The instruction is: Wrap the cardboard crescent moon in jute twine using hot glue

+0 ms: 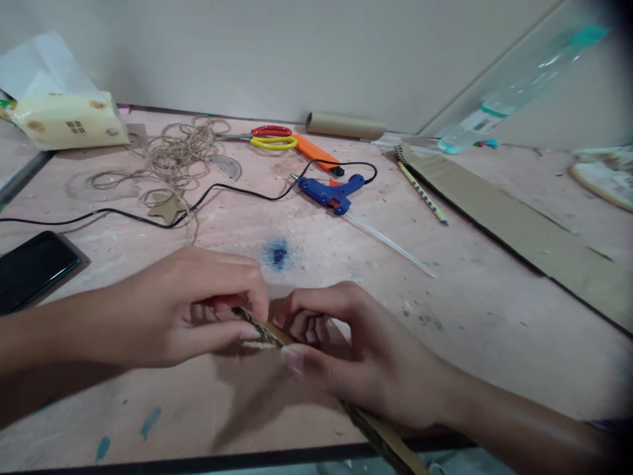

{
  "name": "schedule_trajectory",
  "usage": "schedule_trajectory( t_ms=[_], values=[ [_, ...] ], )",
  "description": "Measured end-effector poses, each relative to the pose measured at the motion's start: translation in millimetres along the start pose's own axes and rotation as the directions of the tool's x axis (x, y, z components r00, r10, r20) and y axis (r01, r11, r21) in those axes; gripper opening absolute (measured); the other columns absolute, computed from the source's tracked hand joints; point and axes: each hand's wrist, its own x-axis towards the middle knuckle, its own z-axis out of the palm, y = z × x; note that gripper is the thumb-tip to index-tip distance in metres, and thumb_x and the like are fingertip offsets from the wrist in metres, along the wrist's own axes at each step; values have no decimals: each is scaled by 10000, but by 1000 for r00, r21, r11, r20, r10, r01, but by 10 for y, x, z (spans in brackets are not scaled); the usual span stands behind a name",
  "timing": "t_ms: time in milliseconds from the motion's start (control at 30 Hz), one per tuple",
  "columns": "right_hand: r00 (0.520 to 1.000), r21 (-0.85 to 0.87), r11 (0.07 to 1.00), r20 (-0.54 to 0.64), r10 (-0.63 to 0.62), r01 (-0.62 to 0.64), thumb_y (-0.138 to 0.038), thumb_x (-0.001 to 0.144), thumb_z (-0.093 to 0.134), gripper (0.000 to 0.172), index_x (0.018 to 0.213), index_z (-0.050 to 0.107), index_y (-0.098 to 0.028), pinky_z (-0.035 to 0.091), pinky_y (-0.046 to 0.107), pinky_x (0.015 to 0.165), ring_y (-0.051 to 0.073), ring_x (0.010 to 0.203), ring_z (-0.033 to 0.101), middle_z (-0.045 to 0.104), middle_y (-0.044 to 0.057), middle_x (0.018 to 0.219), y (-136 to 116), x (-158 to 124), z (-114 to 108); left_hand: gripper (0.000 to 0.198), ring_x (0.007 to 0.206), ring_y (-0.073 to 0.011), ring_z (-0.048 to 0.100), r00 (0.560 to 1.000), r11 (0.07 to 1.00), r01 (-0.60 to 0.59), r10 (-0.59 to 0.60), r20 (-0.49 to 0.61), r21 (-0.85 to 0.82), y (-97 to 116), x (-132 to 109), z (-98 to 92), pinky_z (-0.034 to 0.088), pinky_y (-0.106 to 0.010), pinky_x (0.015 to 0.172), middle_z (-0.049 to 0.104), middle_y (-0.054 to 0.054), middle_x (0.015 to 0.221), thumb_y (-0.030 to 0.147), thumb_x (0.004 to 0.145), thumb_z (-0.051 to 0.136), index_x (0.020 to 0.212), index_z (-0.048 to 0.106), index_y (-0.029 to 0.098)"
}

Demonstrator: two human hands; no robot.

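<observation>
My left hand [208, 310] pinches the far end of a narrow cardboard strip [380, 441] between thumb and fingers. Close beside it, my right hand [346, 349] grips the same strip, thumb on the near side and fingers curled behind. The strip is held on edge and runs under my right hand down past the table's front edge. A short frayed bit of twine [260, 344] shows by my left thumb; whether it is fixed to the strip I cannot tell. Beyond my hands lies a blue glue gun [326, 192] with a clear glue stick [390, 243] in its back.
A phone [39, 269] lies left. Behind are tangled twine [173, 155], a cardboard star [167, 208], a protractor [226, 167], scissors [271, 137], an orange cutter [316, 154] and a cardboard tube [346, 125]. At right are a pencil [422, 194], cardboard [519, 224] and a bottle [514, 95].
</observation>
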Motion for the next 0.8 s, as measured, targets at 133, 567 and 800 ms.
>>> schedule_trajectory(
  t_ms=[133,567,800],
  values=[
    [1000,-22,1000,4,15,-15,-494,932,873,379,827,710,-169,389,268,614,123,692,472,615,-12,749,-1,4,5,181,671,-81,594,1000,1000,6,-6,21,-19,-23,-5,17,444,-178,626,690,58,802,93,1056,681,906,692,193],
    [999,-129,991,-9,-45,43,-368,927,756,252,793,613,-211,407,252,590,119,669,491,583,-25,733,39,20,5,170,555,-88,423,992,988,129,-130,-5,-84,-46,-26,15,300,-198,483,516,82,664,162,1010,714,848,688,209],
    [999,-170,985,-30,-33,27,-367,939,729,266,766,592,-219,405,273,608,121,665,498,573,-29,723,-21,-3,35,153,581,-72,488,999,999,39,-39,-21,-18,-94,-34,48,343,-174,529,597,76,696,97,1009,702,897,724,198]
  ],
)
